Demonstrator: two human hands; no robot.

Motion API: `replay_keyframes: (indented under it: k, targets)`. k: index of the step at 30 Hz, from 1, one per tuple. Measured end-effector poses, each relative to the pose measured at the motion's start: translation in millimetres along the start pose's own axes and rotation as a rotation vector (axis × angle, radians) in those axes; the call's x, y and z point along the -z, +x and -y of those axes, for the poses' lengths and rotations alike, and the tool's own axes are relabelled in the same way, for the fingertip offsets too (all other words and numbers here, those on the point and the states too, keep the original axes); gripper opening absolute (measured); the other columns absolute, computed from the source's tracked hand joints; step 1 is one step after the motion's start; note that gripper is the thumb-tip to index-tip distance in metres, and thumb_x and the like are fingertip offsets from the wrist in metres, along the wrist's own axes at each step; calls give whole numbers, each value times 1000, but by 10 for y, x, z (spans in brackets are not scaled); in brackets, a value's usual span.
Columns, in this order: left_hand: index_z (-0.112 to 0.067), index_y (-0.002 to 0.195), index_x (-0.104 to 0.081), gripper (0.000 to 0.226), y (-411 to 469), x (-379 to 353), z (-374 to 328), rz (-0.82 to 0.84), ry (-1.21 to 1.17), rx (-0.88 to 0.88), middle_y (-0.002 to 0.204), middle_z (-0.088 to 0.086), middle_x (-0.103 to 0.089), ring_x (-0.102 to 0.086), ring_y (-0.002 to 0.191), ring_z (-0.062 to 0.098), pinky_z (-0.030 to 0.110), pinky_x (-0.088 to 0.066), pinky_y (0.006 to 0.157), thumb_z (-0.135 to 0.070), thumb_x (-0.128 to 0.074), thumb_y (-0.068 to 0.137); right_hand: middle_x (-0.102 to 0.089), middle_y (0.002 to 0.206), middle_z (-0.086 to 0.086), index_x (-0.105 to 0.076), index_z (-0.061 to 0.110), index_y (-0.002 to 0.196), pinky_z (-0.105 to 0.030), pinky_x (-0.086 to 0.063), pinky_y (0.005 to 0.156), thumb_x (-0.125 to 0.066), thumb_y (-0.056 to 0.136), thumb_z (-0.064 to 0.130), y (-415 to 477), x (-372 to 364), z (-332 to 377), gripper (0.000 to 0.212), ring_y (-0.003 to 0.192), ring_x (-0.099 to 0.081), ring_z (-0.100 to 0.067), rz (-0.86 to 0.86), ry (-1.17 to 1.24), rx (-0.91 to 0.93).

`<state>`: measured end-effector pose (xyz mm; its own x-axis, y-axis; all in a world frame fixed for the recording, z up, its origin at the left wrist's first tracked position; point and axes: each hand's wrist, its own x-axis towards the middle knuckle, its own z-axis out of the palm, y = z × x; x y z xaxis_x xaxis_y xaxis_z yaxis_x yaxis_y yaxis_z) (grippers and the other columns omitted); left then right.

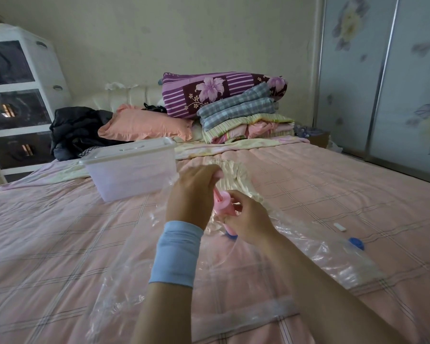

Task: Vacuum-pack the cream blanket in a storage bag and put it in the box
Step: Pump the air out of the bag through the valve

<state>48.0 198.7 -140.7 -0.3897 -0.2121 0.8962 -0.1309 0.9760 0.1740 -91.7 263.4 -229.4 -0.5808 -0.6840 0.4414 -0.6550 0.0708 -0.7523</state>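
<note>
Left hand [194, 192] curled round pink pump [225, 206] handle, right hand [248, 219] gripping its barrel over storage bag [308, 247]; box [129, 170] near far-left, open bed [345, 184] right.

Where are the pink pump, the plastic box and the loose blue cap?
pink pump [225, 206], head view, upper barrel.
plastic box [134, 177], head view, front wall.
blue cap [356, 243], head view, its middle.

The left hand [191, 192] and right hand [248, 219] hold the pink pump [225, 204] against the storage bag [320, 254].
</note>
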Motion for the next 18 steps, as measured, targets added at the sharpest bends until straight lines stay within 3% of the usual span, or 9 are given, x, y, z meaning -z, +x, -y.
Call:
replay_keyframes:
  k: [5, 9, 12, 16, 18]
  targets:
    - [-6, 93, -73, 21, 363, 517, -227, -193, 50, -127, 86, 3, -72, -63, 76, 19, 25, -48, 71, -17, -55, 95, -68, 100, 26, -63, 47, 114, -21, -50, 82, -86, 73, 48, 22, 48, -13, 48, 91, -63, 5, 23, 31, -31]
    - [-8, 95, -74, 19, 335, 419, -234, -259, 57, -101, 90, 1, -73, -63, 80, 13, 21, -47, 72, -18, -58, 96, -67, 96, 27, -62, 49, 109, -18, -48, 78, -87, 73, 44, -6, 54, -6, 44, 89, -62, 6, 31, 42, -43]
    - [-14, 93, -74, 14, 135, 93, -96, -119, -7, -24, 94, -3, -74, -67, 84, 12, 24, -53, 77, -15, -60, 94, -66, 93, 29, -62, 47, 109, -14, -44, 71, -88, 72, 42, -24, 37, -1, 46, 88, -63, 6, 34, 47, -47]
    - [-17, 85, -72, 12, -217, -283, 64, 151, -48, 130, 79, -4, -70, -61, 70, 17, 31, -50, 68, -17, -61, 89, -67, 89, 26, -66, 42, 112, -17, -49, 78, -85, 72, 36, -13, 17, -14, 45, 88, -65, 2, 5, 11, -2]
    - [-16, 82, -71, 19, -223, -303, 77, 178, -34, 113, 74, -3, -67, -58, 65, 19, 32, -50, 63, -23, -55, 88, -66, 86, 27, -66, 41, 112, -8, -43, 74, -84, 74, 34, -24, 21, -7, 43, 85, -63, 6, 2, 5, 3]
